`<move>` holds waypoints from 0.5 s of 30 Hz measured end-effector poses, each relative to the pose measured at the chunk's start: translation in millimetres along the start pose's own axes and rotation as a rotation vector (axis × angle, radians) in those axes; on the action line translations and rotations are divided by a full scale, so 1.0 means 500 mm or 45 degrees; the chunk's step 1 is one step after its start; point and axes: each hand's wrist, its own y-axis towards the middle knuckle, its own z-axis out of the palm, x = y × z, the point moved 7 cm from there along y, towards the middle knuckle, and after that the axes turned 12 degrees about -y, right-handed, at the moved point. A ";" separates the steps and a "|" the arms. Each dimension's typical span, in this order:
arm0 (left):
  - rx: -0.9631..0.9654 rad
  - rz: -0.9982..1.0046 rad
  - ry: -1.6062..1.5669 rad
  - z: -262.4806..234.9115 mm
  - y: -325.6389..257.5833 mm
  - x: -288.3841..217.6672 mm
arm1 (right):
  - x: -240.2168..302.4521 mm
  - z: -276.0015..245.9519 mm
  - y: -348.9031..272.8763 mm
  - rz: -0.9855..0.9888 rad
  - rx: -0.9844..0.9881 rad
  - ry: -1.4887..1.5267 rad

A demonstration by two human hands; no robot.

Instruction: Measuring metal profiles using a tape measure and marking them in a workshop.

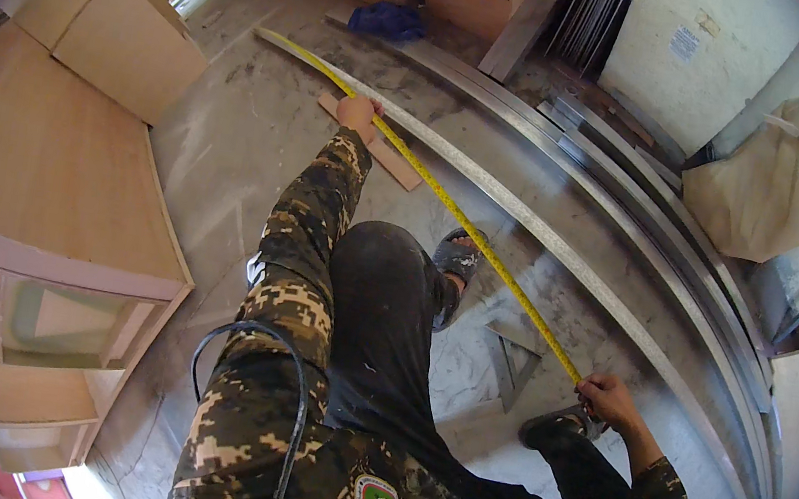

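Yellow tape measure (433, 183), extended diagonally from the upper left of the frame to the lower right of centre, beside a long pale metal bar (561, 252) that appears curved. The left hand (359, 115), upper left of centre, lies at the tape; its fingers are mostly hidden, so their closure cannot be told. The right hand (610, 398), lower right, pinches the tape's lower end between thumb and fingers. A flat wooden strip (395, 165) lies on the floor (234, 127) beneath the left hand; a triangular frame (517, 371) lies left of the right hand. Blue cloth (387, 21) rests at the upper centre-left.
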 end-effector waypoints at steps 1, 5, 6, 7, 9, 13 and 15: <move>0.021 -0.030 -0.057 0.014 -0.020 -0.009 | -0.001 0.000 0.000 -0.021 -0.001 -0.006; -0.014 -0.032 0.102 0.036 -0.071 -0.038 | -0.017 0.000 0.005 0.053 -0.004 -0.028; -0.044 -0.017 0.031 0.035 -0.076 -0.042 | -0.012 0.002 0.005 0.001 0.013 0.021; -0.078 -0.060 -0.041 0.032 -0.078 -0.036 | -0.013 0.002 0.005 0.000 0.019 0.038; -0.067 -0.002 -0.008 0.030 -0.074 -0.038 | -0.012 0.002 0.004 0.000 0.025 0.055; 0.007 0.036 0.082 0.032 -0.062 -0.030 | -0.015 0.001 0.004 0.030 0.014 -0.013; -0.005 0.023 0.040 0.031 -0.062 -0.026 | -0.017 0.001 0.006 0.026 0.000 0.000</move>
